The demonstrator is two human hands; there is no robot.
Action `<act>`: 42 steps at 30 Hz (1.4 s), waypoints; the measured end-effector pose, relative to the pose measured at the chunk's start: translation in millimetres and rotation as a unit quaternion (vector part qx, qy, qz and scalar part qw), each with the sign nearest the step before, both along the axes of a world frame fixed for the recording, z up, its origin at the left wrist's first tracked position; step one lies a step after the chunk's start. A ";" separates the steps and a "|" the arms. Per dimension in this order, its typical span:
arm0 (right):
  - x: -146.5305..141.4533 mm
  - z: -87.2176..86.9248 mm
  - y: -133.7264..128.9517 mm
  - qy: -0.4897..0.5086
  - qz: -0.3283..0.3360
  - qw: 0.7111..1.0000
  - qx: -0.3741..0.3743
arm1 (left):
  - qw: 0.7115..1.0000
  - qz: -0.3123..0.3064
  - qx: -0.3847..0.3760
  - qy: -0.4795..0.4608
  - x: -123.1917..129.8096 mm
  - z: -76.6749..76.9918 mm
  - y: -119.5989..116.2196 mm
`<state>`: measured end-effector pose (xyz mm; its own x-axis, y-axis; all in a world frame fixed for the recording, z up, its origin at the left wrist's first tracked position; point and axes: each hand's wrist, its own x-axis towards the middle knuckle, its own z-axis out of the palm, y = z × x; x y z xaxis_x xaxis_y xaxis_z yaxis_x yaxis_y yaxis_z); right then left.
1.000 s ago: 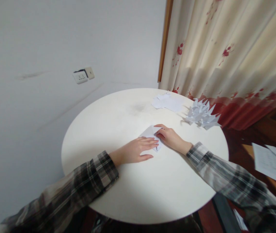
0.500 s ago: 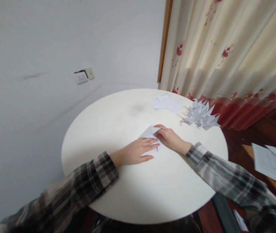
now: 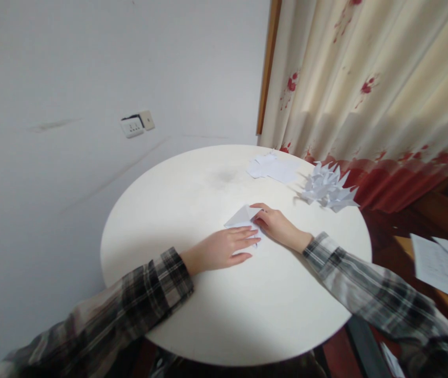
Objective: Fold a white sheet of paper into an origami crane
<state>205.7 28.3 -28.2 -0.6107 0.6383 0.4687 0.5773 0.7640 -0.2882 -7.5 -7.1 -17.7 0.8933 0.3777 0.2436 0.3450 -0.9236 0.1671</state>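
A partly folded piece of white paper (image 3: 240, 216) lies near the middle of the round white table (image 3: 192, 315). My left hand (image 3: 224, 249) rests flat across its lower part, fingers stretched out and slightly apart. At the paper's right side, my right hand (image 3: 276, 223) has its fingers curled and pinched on a raised flap. The two hands hide much of the folds, and a small tip of paper shows below the left fingers.
Toward the back of the table lie flat white paper sheets (image 3: 273, 168). A pile of pointed folded paper pieces (image 3: 328, 186) sits at the right rim, near the curtain (image 3: 365, 105). Printed sheets (image 3: 442, 268) lie lower right, beyond the table. A wall (image 3: 70, 68) borders the left.
My left hand has slid very slightly down on the paper, showing a little more of its upper fold. The right hand keeps its place.
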 end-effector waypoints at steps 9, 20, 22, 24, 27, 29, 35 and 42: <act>-1.9 -1.5 -1.0 0.000 -0.008 1.000 -0.006 | 0.982 -0.048 0.180 -0.018 11.8 -1.8 9.0; -4.6 1.9 -3.7 -0.002 -0.022 1.000 -0.009 | 0.974 -0.078 0.210 -0.045 12.4 4.9 4.0; -4.7 1.7 -3.8 0.000 -0.021 1.000 -0.010 | 0.972 -0.082 0.216 -0.043 12.8 4.7 3.9; -4.9 1.6 -3.8 0.002 -0.020 1.000 -0.012 | 0.971 -0.082 0.221 -0.037 13.0 4.4 3.8; -5.2 2.4 -4.5 0.002 -0.021 1.000 -0.010 | 0.970 -0.083 0.226 -0.030 12.9 4.2 3.6; -5.4 3.5 -5.4 -0.001 -0.022 1.000 -0.009 | 0.969 -0.084 0.229 -0.028 12.8 4.5 3.2; -5.6 3.3 -5.8 -0.004 -0.022 1.000 -0.011 | 0.969 -0.094 0.229 -0.017 11.9 7.2 2.3; -5.8 5.8 -7.2 0.002 -0.019 1.000 -0.019 | 0.965 -0.105 0.241 -0.014 11.6 9.2 2.2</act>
